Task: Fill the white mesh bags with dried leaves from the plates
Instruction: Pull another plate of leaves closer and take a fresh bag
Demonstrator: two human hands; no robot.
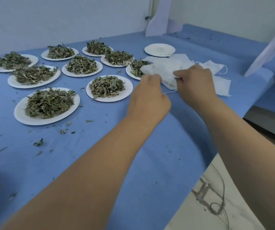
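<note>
Blue cloth [133, 163]: spread over the worktop, littered with leaf crumbs [62, 131] toward 9 o'clock.
Mesh bags [221, 85]: white pile at 1 o'clock, just beside the nearest heaped plates [128, 71]; one bag [165, 70] lifted off it.
Left hand [150, 98]: grip pinched narrow on that bag's near edge.
Right hand [198, 83]: grip likewise pinched on the rim, seemingly parting the mouth; opening too blurred to confirm.
Dried leaves [48, 103]: heaped on plates from 10 to 12 o'clock, none visibly bagged.
Empty plates [160, 49]: stacked at 12 o'clock, beyond the pile.
Risk: snagging the drawstring [168, 92] dangling below the hands; spilling leaves through a half-opened mouth; sweeping leaves off the plate under the lifted bag.
</note>
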